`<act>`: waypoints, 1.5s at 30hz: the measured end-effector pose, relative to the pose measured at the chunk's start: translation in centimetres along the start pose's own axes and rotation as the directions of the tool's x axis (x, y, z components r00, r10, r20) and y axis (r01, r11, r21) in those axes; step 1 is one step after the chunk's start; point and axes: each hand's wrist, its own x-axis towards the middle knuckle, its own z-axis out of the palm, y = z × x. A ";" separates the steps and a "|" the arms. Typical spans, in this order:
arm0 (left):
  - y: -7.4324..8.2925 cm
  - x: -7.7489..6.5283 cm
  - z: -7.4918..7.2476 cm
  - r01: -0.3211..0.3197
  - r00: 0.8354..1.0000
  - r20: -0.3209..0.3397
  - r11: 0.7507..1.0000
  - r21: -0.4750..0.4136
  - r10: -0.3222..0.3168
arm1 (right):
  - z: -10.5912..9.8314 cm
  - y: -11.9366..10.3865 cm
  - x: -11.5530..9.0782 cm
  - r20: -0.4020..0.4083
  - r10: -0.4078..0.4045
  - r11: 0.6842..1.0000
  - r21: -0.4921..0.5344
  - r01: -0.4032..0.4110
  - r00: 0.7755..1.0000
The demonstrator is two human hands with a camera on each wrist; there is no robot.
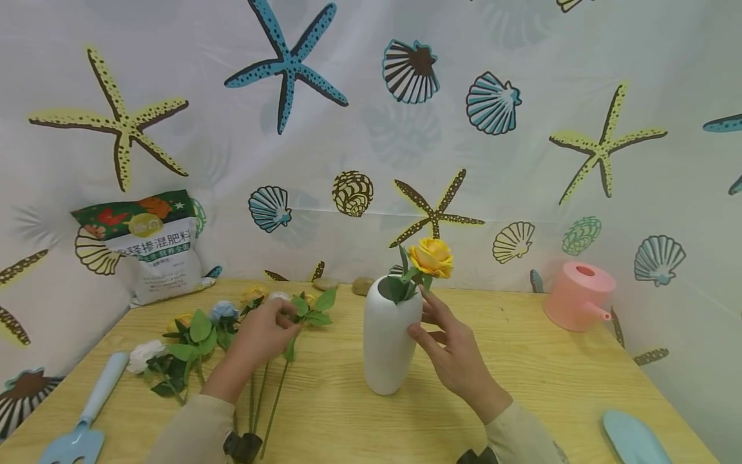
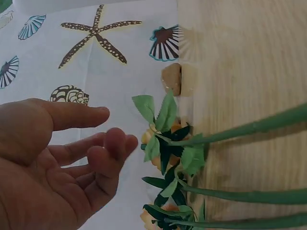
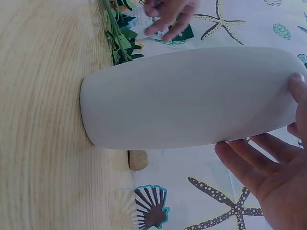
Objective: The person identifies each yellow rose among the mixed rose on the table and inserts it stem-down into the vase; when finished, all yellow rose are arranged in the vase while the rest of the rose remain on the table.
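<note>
A white vase (image 1: 390, 351) stands upright mid-table, with one yellow rose (image 1: 431, 258) leaning out over the right of its mouth. My right hand (image 1: 449, 345) holds the vase near its top, thumb on the near face and fingers along the side, as the right wrist view also shows on the vase (image 3: 192, 98). To the left, my left hand (image 1: 263, 332) hovers over the artificial flowers; its fingers are loosely bent with nothing between them in the left wrist view. Beneath and around it lie several long-stemmed flowers, among them a white rose (image 1: 147, 354) and a blue one (image 1: 224, 310).
A fertilizer bag (image 1: 168, 264) leans at the back left, and a pink watering can (image 1: 570, 299) stands at the back right. A blue hand fork (image 1: 95, 406) lies front left; a blue tool blade (image 1: 634, 438) lies front right. Stones (image 1: 362, 286) sit along the back edge.
</note>
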 end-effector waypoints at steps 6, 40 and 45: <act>-1.2 -0.2 0.8 0.061 0.990 0.115 0.987 0.147 -0.078 | -0.1 -0.1 0.0 0.002 0.023 1.000 -0.001 -0.023 1.000; 4.3 -0.6 -1.6 -0.122 0.990 -0.078 0.992 -0.044 0.118 | -0.1 0.2 0.1 0.007 0.021 1.000 0.005 -0.021 1.000; 6.2 -0.3 -1.5 -0.233 0.956 -0.213 0.962 -0.145 0.199 | -0.1 0.2 0.1 0.005 0.009 1.000 0.006 -0.009 1.000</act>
